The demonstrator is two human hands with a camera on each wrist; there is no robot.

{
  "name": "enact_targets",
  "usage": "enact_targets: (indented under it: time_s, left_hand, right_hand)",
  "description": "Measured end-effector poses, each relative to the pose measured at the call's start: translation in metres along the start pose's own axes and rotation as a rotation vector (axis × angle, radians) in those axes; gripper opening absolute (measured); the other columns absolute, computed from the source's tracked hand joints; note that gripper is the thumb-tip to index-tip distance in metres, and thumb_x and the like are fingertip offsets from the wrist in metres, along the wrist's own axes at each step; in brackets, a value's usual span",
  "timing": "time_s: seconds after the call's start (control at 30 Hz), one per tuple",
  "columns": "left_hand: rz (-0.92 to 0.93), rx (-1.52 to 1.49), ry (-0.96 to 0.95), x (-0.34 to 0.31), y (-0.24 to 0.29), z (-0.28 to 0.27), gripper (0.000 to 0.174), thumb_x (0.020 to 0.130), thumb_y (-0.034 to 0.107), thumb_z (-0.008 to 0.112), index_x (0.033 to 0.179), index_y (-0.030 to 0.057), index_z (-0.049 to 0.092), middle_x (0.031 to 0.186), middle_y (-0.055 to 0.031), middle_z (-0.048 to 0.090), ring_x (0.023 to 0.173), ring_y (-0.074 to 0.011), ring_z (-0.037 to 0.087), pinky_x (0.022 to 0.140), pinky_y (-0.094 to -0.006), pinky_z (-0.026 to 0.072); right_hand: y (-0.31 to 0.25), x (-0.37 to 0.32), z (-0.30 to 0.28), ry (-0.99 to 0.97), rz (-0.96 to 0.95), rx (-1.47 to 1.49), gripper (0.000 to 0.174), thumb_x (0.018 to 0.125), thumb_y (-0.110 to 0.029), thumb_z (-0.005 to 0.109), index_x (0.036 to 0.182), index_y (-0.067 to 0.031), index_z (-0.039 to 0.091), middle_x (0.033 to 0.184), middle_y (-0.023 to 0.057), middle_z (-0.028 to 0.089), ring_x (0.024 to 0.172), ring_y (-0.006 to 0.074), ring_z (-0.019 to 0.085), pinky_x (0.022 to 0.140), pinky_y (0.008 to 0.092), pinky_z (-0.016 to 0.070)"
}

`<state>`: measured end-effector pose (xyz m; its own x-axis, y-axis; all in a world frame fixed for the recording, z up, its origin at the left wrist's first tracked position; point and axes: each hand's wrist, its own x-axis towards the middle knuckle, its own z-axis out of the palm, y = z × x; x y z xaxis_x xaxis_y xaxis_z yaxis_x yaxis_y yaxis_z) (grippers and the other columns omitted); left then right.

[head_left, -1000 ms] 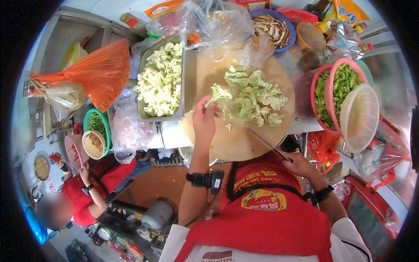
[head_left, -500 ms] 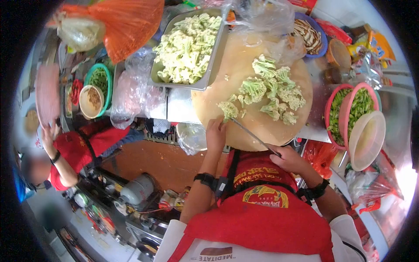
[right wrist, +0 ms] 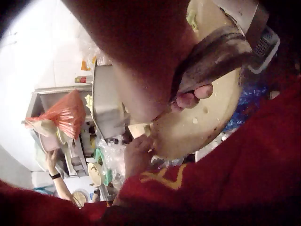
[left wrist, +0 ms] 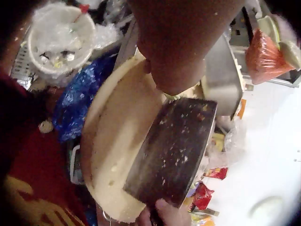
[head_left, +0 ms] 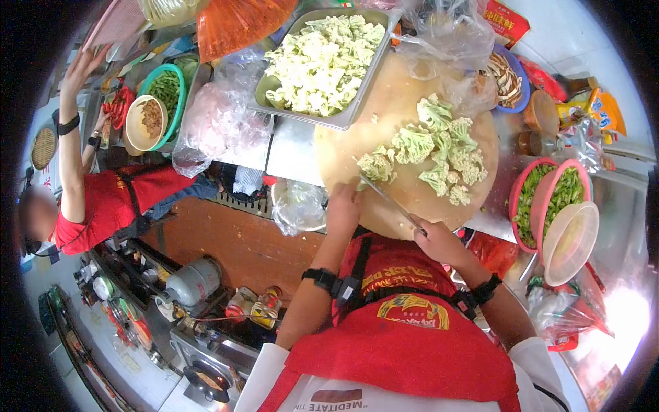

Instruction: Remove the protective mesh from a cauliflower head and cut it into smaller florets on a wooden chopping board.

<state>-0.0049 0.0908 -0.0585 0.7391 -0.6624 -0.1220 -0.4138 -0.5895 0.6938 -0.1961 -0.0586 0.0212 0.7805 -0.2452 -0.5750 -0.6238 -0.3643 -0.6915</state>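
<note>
The right hand (head_left: pixel 441 240) grips a cleaver (left wrist: pixel 171 150) over the board (head_left: pixel 391 89); the left hand (head_left: pixel 344 204), beside cauliflower (head_left: pixel 377 166), has a grip I can't judge.

Grn veg (head_left: pixel 565 204) in pink bowls (head_left: pixel 541 206)

The right hand (left wrist: pixel 174 216) grips a cleaver (left wrist: pixel 171 150) — its broad, flecked blade over the round board (left wrist: pixel 115 132).

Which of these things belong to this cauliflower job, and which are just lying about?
In the job:
cauliflower florets
cleaver, gripped by the right hand
left hand, close to one floret
round chopping board under the florets
metal tray full of cut pieces

Seemingly just lying about:
blue bowl
translucent basin
orange bag
grey gas cylinder
</note>
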Motion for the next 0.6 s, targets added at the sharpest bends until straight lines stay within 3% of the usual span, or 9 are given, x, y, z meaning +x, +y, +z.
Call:
enact_targets:
  time_s: [0.1,0.2,0.3,0.4,0.5,0.6]
  left_hand:
    - [-0.046,0.053,0.090,-0.008,-0.034,-0.028,0.032,0.081,0.008,0.062,0.114,0.0040,0.061,0.104,-0.0207,0.056,0.097,-0.0389,0.055,0.083,-0.0450,0.0462]
    - [-0.177,0.258,0.208,-0.002,-0.022,-0.057,0.042,0.082,0.010,0.062,0.123,0.0055,0.054,0.121,-0.0212,0.048,0.106,-0.0398,0.051,0.087,-0.0463,0.0449]
    - [-0.082,0.121,-0.044,0.022,0.013,-0.057,0.050,0.080,0.009,0.063,0.128,0.0065,0.049,0.130,-0.0210,0.041,0.111,-0.0412,0.048,0.089,-0.0473,0.0444]
    - [0.230,0.154,-0.217,0.045,0.038,-0.029,0.048,0.079,0.009,0.066,0.125,0.0068,0.051,0.126,-0.0195,0.045,0.111,-0.0390,0.049,0.090,-0.0450,0.0450]
    - [0.273,0.056,-0.249,0.054,0.034,-0.010,0.047,0.078,0.009,0.068,0.123,0.0075,0.053,0.120,-0.0174,0.050,0.107,-0.0362,0.052,0.088,-0.0423,0.0461]
    - [0.127,-0.082,-0.246,0.048,0.031,-0.005,0.044,0.078,0.008,0.068,0.120,0.0049,0.054,0.114,-0.0160,0.055,0.101,-0.0346,0.055,0.085,-0.0397,0.0474]
  right_hand:
    - [0.011,-0.013,-0.012,-0.079,0.040,0.013,0.048,0.087,-0.020,0.050,0.133,-0.0072,0.049,0.081,0.0260,0.063,0.070,0.0369,0.064,0.067,0.0424,0.0502]
    - [0.042,-0.041,-0.013,-0.060,-0.024,0.005,0.047,0.087,-0.020,0.050,0.133,-0.0095,0.049,0.084,0.0255,0.063,0.070,0.0363,0.064,0.067,0.0428,0.0510]
    - [0.055,-0.065,-0.011,-0.027,-0.010,0.042,0.047,0.087,-0.019,0.052,0.134,-0.0105,0.049,0.088,0.0255,0.064,0.072,0.0352,0.065,0.072,0.0420,0.0511]
    - [0.048,-0.078,-0.015,0.007,0.090,0.107,0.047,0.088,-0.018,0.053,0.134,-0.0110,0.050,0.092,0.0257,0.064,0.077,0.0333,0.065,0.078,0.0400,0.0501]
    - [0.039,-0.079,-0.017,0.013,0.183,0.198,0.044,0.088,-0.018,0.053,0.132,-0.0095,0.051,0.095,0.0249,0.065,0.083,0.0298,0.066,0.082,0.0379,0.0488]
    - [0.037,-0.067,-0.011,0.039,0.198,0.323,0.042,0.089,-0.019,0.053,0.129,-0.0071,0.053,0.094,0.0229,0.065,0.084,0.0265,0.065,0.082,0.0369,0.0485]
